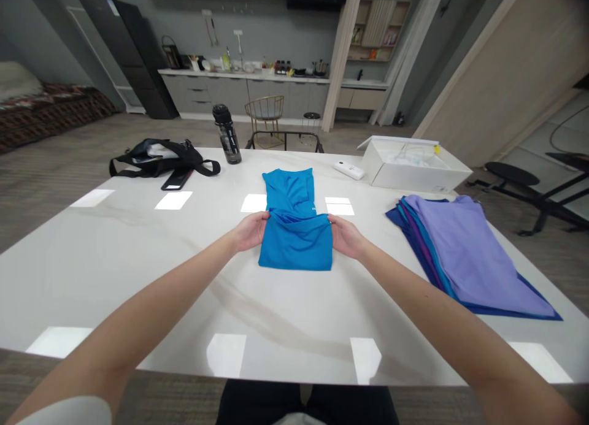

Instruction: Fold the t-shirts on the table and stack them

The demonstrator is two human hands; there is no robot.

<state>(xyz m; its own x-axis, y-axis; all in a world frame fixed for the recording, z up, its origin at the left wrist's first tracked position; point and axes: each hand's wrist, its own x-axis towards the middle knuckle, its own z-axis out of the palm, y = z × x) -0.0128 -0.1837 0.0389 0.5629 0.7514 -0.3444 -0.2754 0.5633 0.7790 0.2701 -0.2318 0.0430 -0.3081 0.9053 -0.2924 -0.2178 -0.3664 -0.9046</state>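
A blue garment (297, 247), perhaps a shirt, lies partly folded at the middle of the white table. Its near part is doubled over, with a loose wrinkled edge across the middle; the narrower far part stays flat, and a small white print shows at its right side. My left hand (251, 231) pinches the left end of that edge, thumb on top. At the right end, my right hand (346, 236) grips the same edge in the same way. The fingers under the cloth are partly hidden.
A stack of purple and blue garments (469, 247) lies at the right, with an open white box (409, 167) behind it and a white remote-like device (348, 170) beside the box. At the back left are a black bag (161, 158), a phone (177, 179) and a dark bottle (227, 137).
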